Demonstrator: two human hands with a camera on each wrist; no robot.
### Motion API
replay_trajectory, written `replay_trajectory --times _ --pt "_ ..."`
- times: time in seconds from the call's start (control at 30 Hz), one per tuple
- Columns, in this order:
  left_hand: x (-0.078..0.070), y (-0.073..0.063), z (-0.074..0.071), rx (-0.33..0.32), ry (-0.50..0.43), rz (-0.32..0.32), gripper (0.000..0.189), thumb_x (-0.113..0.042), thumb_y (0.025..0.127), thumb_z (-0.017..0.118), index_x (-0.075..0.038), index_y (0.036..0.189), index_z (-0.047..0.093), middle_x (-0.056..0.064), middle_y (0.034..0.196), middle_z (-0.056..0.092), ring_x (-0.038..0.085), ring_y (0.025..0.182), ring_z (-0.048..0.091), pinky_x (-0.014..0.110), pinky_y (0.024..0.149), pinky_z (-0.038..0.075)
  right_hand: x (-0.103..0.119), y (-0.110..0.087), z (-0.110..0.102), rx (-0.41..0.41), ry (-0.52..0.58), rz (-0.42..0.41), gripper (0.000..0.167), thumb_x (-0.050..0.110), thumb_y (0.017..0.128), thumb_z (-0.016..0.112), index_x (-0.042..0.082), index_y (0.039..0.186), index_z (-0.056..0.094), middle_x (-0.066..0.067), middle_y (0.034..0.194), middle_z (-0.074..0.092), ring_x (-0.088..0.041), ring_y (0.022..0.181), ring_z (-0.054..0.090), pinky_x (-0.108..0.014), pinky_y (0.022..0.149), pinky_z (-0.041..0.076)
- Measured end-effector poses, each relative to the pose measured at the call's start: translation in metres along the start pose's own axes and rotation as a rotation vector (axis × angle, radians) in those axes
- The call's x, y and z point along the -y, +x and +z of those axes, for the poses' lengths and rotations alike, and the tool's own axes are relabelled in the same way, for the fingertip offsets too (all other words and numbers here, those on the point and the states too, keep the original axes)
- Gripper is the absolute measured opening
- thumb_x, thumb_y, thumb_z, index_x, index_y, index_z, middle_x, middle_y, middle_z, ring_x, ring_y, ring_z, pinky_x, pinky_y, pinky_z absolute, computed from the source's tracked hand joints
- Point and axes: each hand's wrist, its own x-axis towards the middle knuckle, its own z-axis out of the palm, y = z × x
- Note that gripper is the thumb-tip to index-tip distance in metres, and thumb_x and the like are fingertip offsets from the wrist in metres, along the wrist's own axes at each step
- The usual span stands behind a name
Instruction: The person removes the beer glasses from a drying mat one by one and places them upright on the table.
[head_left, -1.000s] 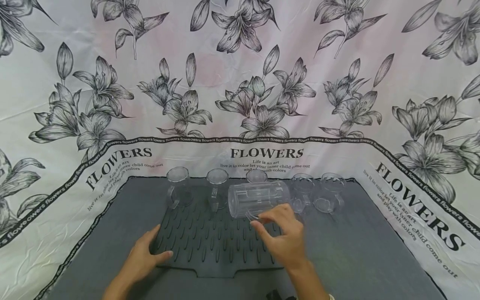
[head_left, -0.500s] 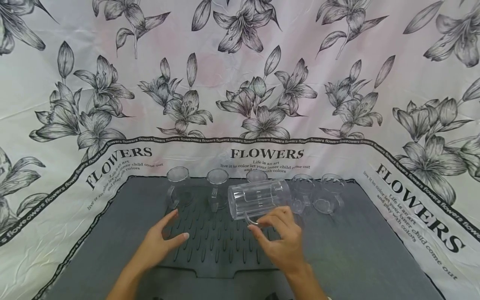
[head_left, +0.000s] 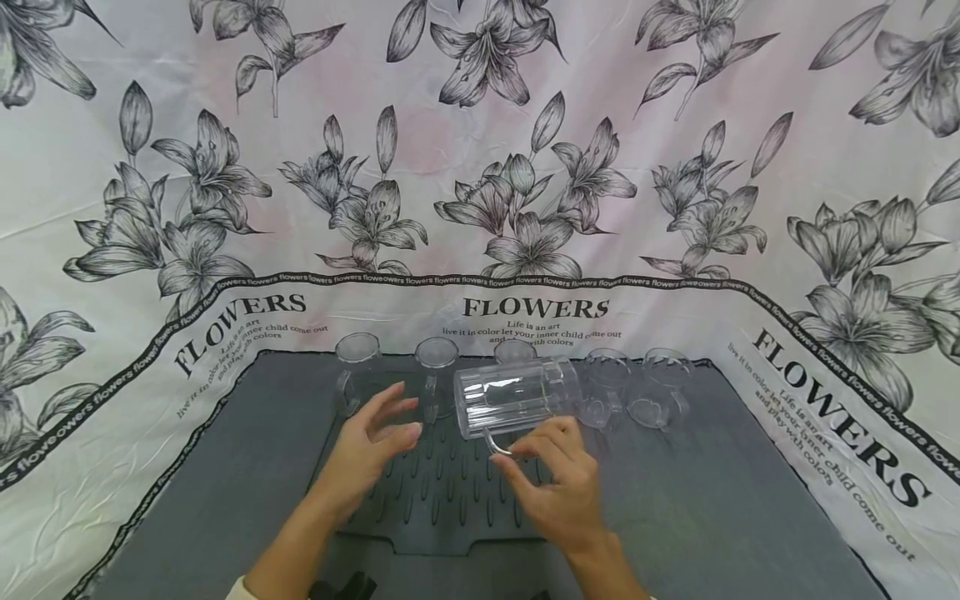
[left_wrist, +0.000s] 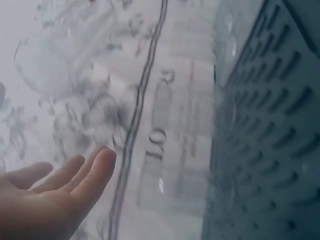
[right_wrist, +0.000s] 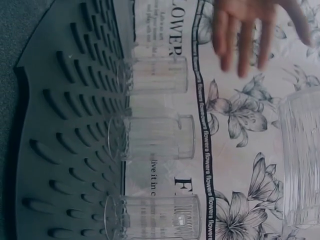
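A clear ribbed mug (head_left: 517, 398) lies sideways in the air over a dark ridged drying mat (head_left: 442, 525). My right hand (head_left: 566, 487) pinches its handle (head_left: 495, 443) between thumb and fingers. To the left of the mug, my left hand (head_left: 356, 462) is raised over the mat, fingers extended and holding nothing. In the left wrist view the fingers of that left hand (left_wrist: 65, 195) are straight, and the mug (left_wrist: 42, 65) is blurred beyond them. The right wrist view catches the mug's ribbed side (right_wrist: 302, 165) at its right edge.
Several clear mugs line the back: one at the left (head_left: 358, 375), a second (head_left: 437, 379), one (head_left: 515, 351) partly behind the held mug, and more to the right (head_left: 663, 392). A flower-print cloth (head_left: 420, 208) rises behind the grey tabletop (head_left: 735, 492).
My left hand has left the mat's left edge and moved up and right toward the held mug. My right hand keeps its pinch on the handle, the mug shifting and tilting only slightly.
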Motion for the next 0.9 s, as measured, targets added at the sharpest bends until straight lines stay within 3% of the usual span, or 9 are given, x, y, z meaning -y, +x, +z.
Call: replay_trajectory --times 0.17,0.37,0.53,0.67,0.9 --pt "-0.012 0.013 0.019 0.054 -0.009 0.035 0.072 -0.022 0.092 0.067 -0.017 0.152 0.028 0.012 0.144 0.041 0.036 0.122 0.051 0.056 0.100 0.038 0.007 0.004 0.000 0.003 -0.004 -0.008 0.036 0.031 0.093 0.067 0.004 0.069 0.061 -0.003 0.066 0.059 -0.021 0.067 0.047 -0.031 0.071 0.040" --pt "-0.020 0.022 0.029 0.075 -0.008 0.060 0.076 -0.027 0.090 0.070 -0.019 0.153 0.027 0.013 0.145 0.040 0.032 0.120 0.053 0.057 0.097 0.041 0.018 0.014 -0.001 0.007 0.021 -0.015 0.036 0.029 0.093 0.067 0.003 0.069 0.060 -0.003 0.067 0.059 -0.021 0.067 0.047 -0.030 0.069 0.040" --pt "-0.022 0.026 0.032 0.073 -0.004 0.039 0.077 -0.029 0.089 0.072 -0.020 0.153 0.030 0.014 0.143 0.040 0.034 0.121 0.051 0.057 0.097 0.041 0.008 0.003 0.001 0.017 0.012 -0.031 0.035 0.029 0.092 0.068 0.003 0.069 0.061 -0.003 0.068 0.059 -0.021 0.067 0.048 -0.031 0.071 0.041" --pt "-0.022 0.027 0.035 0.064 -0.003 0.033 0.068 -0.024 0.088 0.073 -0.015 0.147 0.041 0.016 0.141 0.042 0.036 0.121 0.050 0.054 0.096 0.043 0.001 -0.008 0.002 0.039 0.003 -0.035 0.034 0.030 0.091 0.069 0.005 0.070 0.062 -0.001 0.070 0.059 -0.020 0.069 0.049 -0.030 0.072 0.041" --pt "-0.022 0.026 0.040 0.003 -0.004 0.040 0.051 -0.019 0.086 0.074 -0.007 0.133 0.057 0.017 0.134 0.048 0.035 0.116 0.052 0.054 0.097 0.042 -0.001 -0.011 0.001 0.060 0.018 -0.041 0.030 0.029 0.091 0.070 0.004 0.076 0.064 -0.007 0.080 0.058 -0.023 0.077 0.050 -0.025 0.073 0.043"
